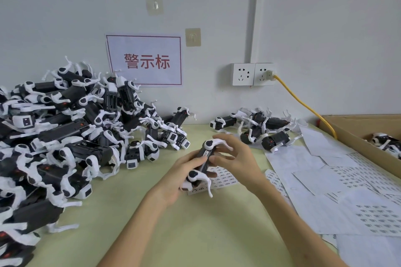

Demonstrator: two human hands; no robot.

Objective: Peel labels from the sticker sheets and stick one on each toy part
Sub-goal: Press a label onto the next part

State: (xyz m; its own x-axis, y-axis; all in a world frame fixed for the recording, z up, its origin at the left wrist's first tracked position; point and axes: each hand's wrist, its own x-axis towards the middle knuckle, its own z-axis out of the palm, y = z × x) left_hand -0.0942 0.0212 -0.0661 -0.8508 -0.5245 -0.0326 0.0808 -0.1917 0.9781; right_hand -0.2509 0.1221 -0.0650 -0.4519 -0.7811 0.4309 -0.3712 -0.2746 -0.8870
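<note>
A black toy part with white legs [203, 159] is held above the table's middle. My left hand [181, 178] grips its lower end from the left. My right hand [235, 158] rests on its upper side, thumb and fingertips pressing on the black body where a small white label shows. A sticker sheet [224, 178] lies on the table right under the hands, partly hidden by them.
A big heap of black-and-white toy parts [65, 136] fills the table's left. A smaller group [258, 130] lies at the back right. Sticker sheets and backing paper [347, 184] cover the right side. A cardboard box [360, 134] with more parts stands far right. A yellow cable [303, 102] hangs from the wall socket.
</note>
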